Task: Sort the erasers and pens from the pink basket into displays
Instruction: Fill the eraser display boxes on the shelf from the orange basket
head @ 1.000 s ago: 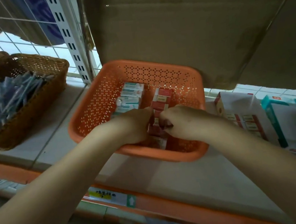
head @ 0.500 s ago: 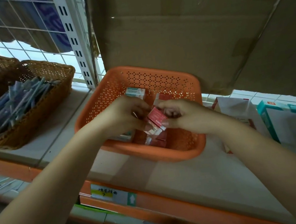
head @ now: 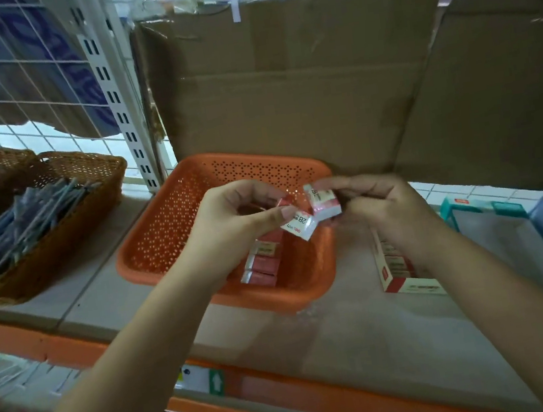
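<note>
Now, we've got both hands held above the basket [head: 170, 233]. Our left hand [head: 230, 218] pinches an eraser [head: 300, 226] between thumb and fingertips. Our right hand [head: 377, 205] is curled round a second eraser [head: 323, 202], and the two packets seem to touch over the basket's right side. More erasers [head: 263, 262] lie stacked inside the basket, under our hands. Just right of the basket sits a red box [head: 408, 286], half hidden by our right wrist, probably their display. We'd square the pair, labels matching, then carry them right and slot them in snugly, not drop them. The pens [head: 33, 220] lie well left of the basket.
</note>
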